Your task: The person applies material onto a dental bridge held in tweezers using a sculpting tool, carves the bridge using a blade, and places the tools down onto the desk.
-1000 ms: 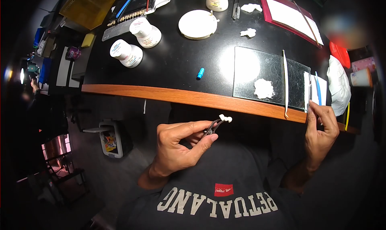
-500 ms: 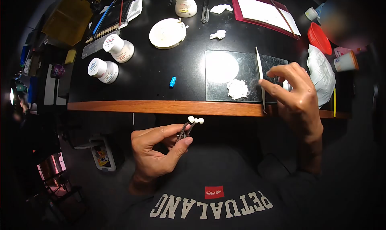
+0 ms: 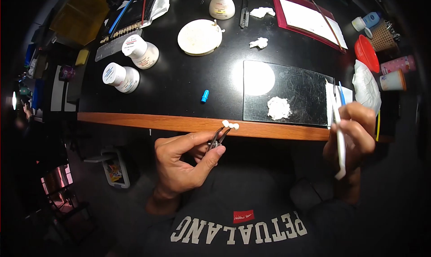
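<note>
My left hand point(image 3: 184, 160) pinches a dark metal clamp point(image 3: 216, 141) between thumb and fingers. At the clamp's tips sits a small white piece shaped like joined teeth point(image 3: 230, 125), just over the table's wooden edge. My right hand point(image 3: 357, 133) is closed around a slim white spatula-like tool point(image 3: 341, 151), held roughly upright with its bent end down, off the table's front right. Between the hands lies a dark glass slab point(image 3: 305, 93) bearing a mound of white paste or powder point(image 3: 279, 108).
Two white-capped bottles point(image 3: 140, 51) stand at left, a third bottle point(image 3: 222, 3) at the back. A round cream dish point(image 3: 200, 37), a blue cap point(image 3: 205, 96), crumpled tissue point(image 3: 259, 43), a pink-framed tray point(image 3: 280, 10), a red bowl point(image 3: 366, 54) and a white bag point(image 3: 366, 88) surround the slab.
My right hand has picked up the white tool from the slab and drawn it right and toward me. My left hand still holds the clamp and white piece, slightly nearer the table edge.
</note>
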`<action>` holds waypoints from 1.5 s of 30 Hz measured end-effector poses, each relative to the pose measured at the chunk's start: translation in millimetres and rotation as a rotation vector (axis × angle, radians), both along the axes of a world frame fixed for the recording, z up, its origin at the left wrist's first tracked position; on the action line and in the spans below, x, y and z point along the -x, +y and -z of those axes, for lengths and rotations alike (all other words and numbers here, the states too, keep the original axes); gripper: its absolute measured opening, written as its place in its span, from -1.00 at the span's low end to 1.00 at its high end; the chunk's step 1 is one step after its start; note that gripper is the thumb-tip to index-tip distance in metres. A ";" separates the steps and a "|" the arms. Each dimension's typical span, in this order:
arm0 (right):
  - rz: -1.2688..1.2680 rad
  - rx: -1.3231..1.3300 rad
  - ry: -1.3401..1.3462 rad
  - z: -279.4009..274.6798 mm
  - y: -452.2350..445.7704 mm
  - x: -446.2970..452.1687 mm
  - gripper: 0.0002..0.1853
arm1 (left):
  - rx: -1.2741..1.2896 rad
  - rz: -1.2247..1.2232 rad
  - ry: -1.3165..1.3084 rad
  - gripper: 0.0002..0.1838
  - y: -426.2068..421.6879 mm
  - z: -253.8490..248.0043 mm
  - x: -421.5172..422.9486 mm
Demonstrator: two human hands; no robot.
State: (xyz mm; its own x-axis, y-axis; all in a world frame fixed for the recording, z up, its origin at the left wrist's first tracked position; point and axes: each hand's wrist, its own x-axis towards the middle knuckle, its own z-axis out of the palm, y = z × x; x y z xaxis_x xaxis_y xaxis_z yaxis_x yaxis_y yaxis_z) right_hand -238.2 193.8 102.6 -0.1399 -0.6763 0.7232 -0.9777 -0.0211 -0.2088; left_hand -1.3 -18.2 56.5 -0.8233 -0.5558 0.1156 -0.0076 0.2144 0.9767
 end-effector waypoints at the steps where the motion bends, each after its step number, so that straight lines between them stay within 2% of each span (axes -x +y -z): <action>1: -0.001 0.073 -0.098 3.3 0.4 -11.1 -0.69 | -0.013 -0.003 0.008 -0.73 0.0 2.0 0.9; 3: -0.077 0.162 -0.328 7.1 2.9 -28.0 -0.73 | -0.048 -0.006 0.001 -0.74 -0.1 3.1 4.4; 4: -0.083 0.306 -0.422 13.9 -4.8 -39.0 -0.70 | -0.065 -0.006 -0.003 -0.74 -0.4 3.3 5.6; 7: -0.223 0.476 -0.631 28.0 -18.8 -55.2 -0.66 | 0.028 0.023 -0.020 -0.77 -4.1 2.9 6.0; 10: -0.294 0.376 -0.643 37.7 -22.4 -53.5 -0.75 | 0.106 0.034 -0.019 -0.75 -7.0 2.3 6.0; 11: -0.343 0.429 -0.705 39.5 -28.1 -54.1 -0.82 | 0.110 0.035 -0.027 -0.74 -7.4 2.3 5.8; 14: -0.328 0.283 -0.672 40.0 -29.8 -48.9 -0.80 | 0.100 0.036 -0.048 -0.73 -7.9 1.1 4.5; 19: -0.301 0.280 -0.693 39.2 -34.9 -50.7 -0.74 | -0.013 -0.006 -0.018 -0.72 -5.0 4.7 5.7; 22: -0.301 0.272 -0.693 39.1 -37.1 -49.0 -0.73 | -0.061 0.012 -0.155 -0.74 -8.0 -6.2 3.9; 25: -0.343 0.243 -0.759 33.9 -34.5 -43.0 -0.75 | -0.106 0.032 -0.174 -0.74 -10.3 -9.4 4.7; 31: -0.429 0.243 -0.826 31.6 -34.1 -41.1 -0.72 | 0.068 0.083 -0.066 -0.70 -14.7 0.1 5.6; 45: -0.381 0.231 -0.725 35.6 -39.4 -45.3 -0.68 | 0.124 0.115 0.001 -0.67 -19.3 7.3 5.5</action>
State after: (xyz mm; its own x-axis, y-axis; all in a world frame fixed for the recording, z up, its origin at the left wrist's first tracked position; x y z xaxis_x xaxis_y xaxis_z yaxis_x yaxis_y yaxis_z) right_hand -193.0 154.4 67.0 -0.4143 -0.6178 0.6684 -0.5217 -0.4405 -0.7306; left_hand -6.7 -37.4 49.2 -0.8807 -0.4391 0.1779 0.0248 0.3323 0.9429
